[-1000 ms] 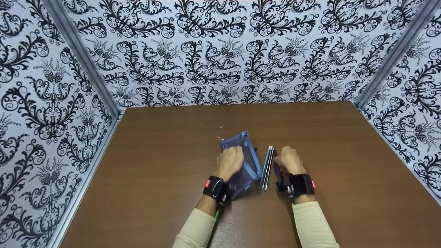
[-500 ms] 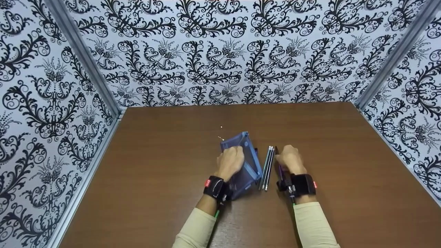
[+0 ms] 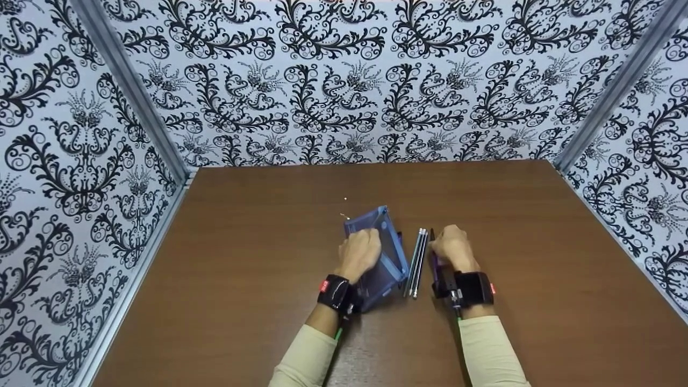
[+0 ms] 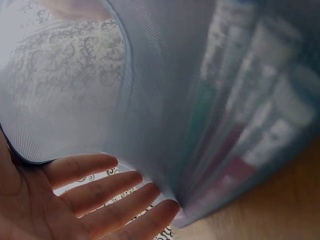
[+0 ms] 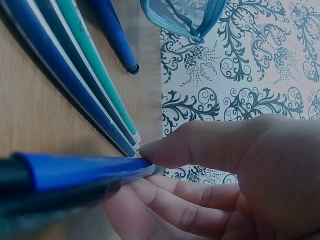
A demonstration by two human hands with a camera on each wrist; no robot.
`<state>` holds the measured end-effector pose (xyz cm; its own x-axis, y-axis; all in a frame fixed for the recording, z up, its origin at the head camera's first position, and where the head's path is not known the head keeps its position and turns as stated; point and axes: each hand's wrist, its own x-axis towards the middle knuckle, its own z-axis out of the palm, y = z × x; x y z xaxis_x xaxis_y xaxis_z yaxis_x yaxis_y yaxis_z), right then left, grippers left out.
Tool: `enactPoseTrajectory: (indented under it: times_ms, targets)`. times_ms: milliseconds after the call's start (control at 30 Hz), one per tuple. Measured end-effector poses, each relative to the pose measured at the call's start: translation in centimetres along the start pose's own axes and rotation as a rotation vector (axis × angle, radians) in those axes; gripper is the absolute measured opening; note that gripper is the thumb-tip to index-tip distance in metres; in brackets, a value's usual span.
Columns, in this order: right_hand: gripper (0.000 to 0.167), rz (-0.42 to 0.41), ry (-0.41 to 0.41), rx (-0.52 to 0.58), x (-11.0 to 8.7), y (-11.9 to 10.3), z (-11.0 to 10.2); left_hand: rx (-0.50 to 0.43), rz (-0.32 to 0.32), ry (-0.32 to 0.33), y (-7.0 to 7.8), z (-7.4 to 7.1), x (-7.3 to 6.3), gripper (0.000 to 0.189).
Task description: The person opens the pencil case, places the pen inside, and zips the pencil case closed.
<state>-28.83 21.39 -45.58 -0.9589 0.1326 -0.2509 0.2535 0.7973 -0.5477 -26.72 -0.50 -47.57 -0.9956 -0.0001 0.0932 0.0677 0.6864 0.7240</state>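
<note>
A translucent blue mesh pencil case point(image 3: 391, 263) with a zip leans on the table under my left hand point(image 3: 359, 251), which grips its side. In the left wrist view the fingers point(image 4: 100, 192) lie along the mesh edge, and several tubes with white ends and green or pink parts point(image 4: 240, 100) show blurred through the mesh. My right hand point(image 3: 453, 248) pinches a blue pen point(image 5: 85, 170) between thumb and fingers, low over the table. Just left of it, pencils point(image 3: 416, 263) in blue, dark and teal lie side by side.
Another blue pen point(image 5: 114, 37) lies between the pencils and the case, mostly hidden by the case in the head view. A small pale speck point(image 3: 345, 199) and a thin pull point(image 3: 344, 216) show beyond the case. Patterned walls point(image 3: 344, 107) enclose the brown table point(image 3: 242, 258).
My right hand has shifted very slightly right with the pen, whose tip shows more beyond the fingers. The left hand, the case and the pencils stay put.
</note>
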Motion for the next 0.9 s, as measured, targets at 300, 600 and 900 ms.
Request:
enactPoseTrajectory:
  times_ms: [300,600,900]
  targets:
    - [0.020,-0.038,0.002,0.039,0.20,0.05,0.19,0.034,-0.018,0.054,0.29,0.13,0.02,0.049]
    - [0.023,-0.045,0.010,0.047,0.20,0.02,0.09,0.048,-0.017,0.064,0.21,0.22,0.04,0.050]
    - [0.019,-0.055,0.009,0.082,-0.08,-0.08,-0.16,0.031,-0.020,0.036,0.14,0.15,0.05,0.046]
